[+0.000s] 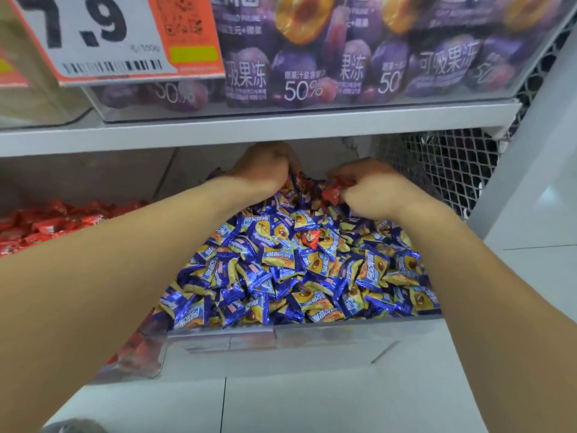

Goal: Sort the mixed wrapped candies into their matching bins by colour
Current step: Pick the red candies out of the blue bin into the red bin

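Observation:
A clear bin [312, 334] on the lower shelf is heaped with blue and yellow wrapped candies [296, 270]. One red candy [310, 239] lies on top of the heap near its middle. At the back of the bin my right hand [371, 185] grips several red candies [335, 190] in curled fingers. My left hand [265, 168] digs into the back of the heap with its fingers curled down among the wrappers; what it holds is hidden. To the left a second bin holds red candies [53, 223].
A white shelf board [249, 128] hangs just above both hands. Purple jelly pouches [343, 51] and a 7.9 price tag [103, 35] sit above it. Wire mesh [443, 164] closes the right side. White floor tiles [312, 401] lie below.

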A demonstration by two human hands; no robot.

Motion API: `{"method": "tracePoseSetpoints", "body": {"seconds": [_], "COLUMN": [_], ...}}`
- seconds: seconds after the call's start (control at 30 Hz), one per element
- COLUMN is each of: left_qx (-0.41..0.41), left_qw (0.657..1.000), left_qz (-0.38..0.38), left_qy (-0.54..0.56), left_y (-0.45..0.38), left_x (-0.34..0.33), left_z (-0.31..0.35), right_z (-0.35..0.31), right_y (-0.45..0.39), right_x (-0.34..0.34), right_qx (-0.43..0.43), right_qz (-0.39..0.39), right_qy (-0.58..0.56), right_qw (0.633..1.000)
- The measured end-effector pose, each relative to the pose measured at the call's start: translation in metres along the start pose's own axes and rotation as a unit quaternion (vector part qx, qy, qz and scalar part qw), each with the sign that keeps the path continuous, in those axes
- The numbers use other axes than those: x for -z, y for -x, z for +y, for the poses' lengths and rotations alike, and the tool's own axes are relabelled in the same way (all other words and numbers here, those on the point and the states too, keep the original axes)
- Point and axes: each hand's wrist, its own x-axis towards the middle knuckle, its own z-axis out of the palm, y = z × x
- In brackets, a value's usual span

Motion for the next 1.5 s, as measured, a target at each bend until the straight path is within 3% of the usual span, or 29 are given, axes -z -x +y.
{"method": "tracePoseSetpoints", "body": {"seconds": [0.2,0.27,0.43,0.57,0.8,1.03,1.17,1.3,1.37,1.43,1.5], "left_qx": [-0.091,-0.083,-0.024,-0.015,-0.01,-0.048,-0.007,0.023,0.037,0.058,0.094], "left_qw": [0.968,0.964,0.976,0.985,0.999,0.994,0.996,0.987,0.978,0.969,0.965], "left_qz": [-0.057,-0.067,-0.047,-0.035,0.017,0.1,0.061,0.008,0.008,0.0,0.001], "left_qy": [-0.225,-0.243,-0.213,-0.171,-0.029,-0.001,0.072,0.157,0.204,0.24,0.244], "left_y": [-0.017,-0.017,0.003,0.02,0.015,0.017,0.037,0.071,0.092,0.114,0.135], "left_x": [-0.018,-0.021,-0.027,-0.025,-0.019,-0.008,0.009,0.036,0.054,0.075,0.097], "left_z": [-0.005,-0.009,-0.017,-0.023,-0.03,-0.008,0.004,0.007,0.001,-0.01,-0.027], "right_z": [0.004,0.004,0.006,0.012,0.015,0.014,0.005,-0.024,-0.047,-0.073,-0.101], "right_y": [-0.009,-0.009,-0.01,-0.006,-0.01,-0.012,-0.008,0.005,0.018,0.031,0.042], "right_x": [0.0,-0.003,-0.027,-0.044,-0.034,-0.025,-0.016,-0.015,-0.018,-0.024,-0.033], "right_qx": [-0.019,-0.044,-0.021,0.049,0.036,0.038,-0.013,-0.048,-0.034,0.003,0.066], "right_qz": [0.004,-0.023,-0.08,-0.031,-0.046,0.037,0.1,-0.02,-0.077,-0.096,-0.09], "right_qy": [-0.028,0.001,0.106,0.118,0.082,-0.033,-0.185,-0.427,-0.484,-0.474,-0.411], "right_qw": [0.999,0.999,0.991,0.991,0.995,0.998,0.978,0.903,0.871,0.875,0.905]}}
